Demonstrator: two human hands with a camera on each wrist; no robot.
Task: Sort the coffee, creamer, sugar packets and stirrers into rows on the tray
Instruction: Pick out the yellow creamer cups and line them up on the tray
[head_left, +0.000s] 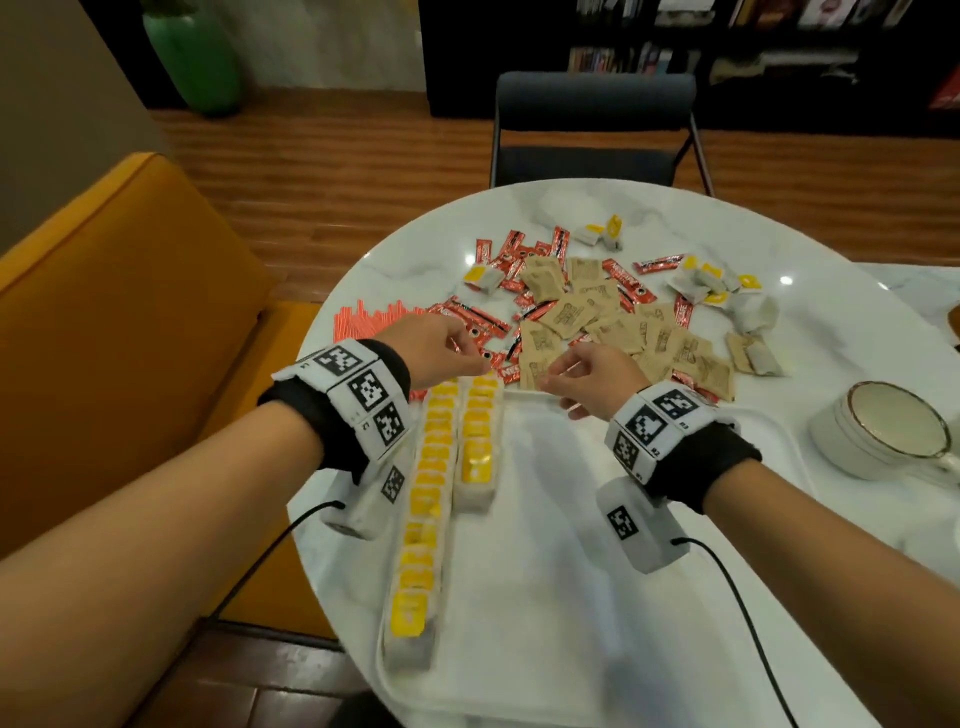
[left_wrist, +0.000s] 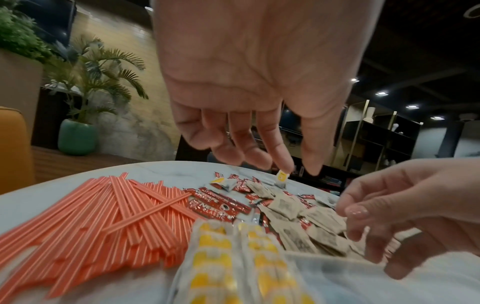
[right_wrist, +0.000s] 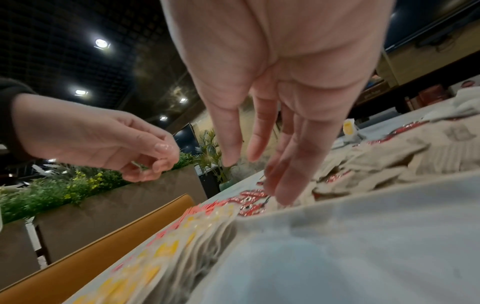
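A white tray (head_left: 571, 519) lies at the table's near edge. Two rows of yellow-and-white creamer packets (head_left: 431, 467) (left_wrist: 228, 257) run along its left side. Beyond the tray lies a mixed pile: red coffee sticks (head_left: 478, 317) (left_wrist: 215, 205), brown sugar packets (head_left: 587, 312) (left_wrist: 285, 205) and loose creamer packets (head_left: 711, 280). Orange stirrers (head_left: 374, 319) (left_wrist: 91, 216) lie in a heap to the left. My left hand (head_left: 457, 353) (left_wrist: 300, 167) hovers over the far end of the creamer rows, fingers relaxed and empty. My right hand (head_left: 571, 379) (right_wrist: 254, 164) hangs over the tray's far rim, fingers loose, holding nothing.
A white cup (head_left: 893, 431) stands to the right of the tray. A dark chair (head_left: 592, 124) faces the round marble table from the far side. An orange seat (head_left: 130, 312) is on the left. Wrist-camera cables trail over the tray's near part.
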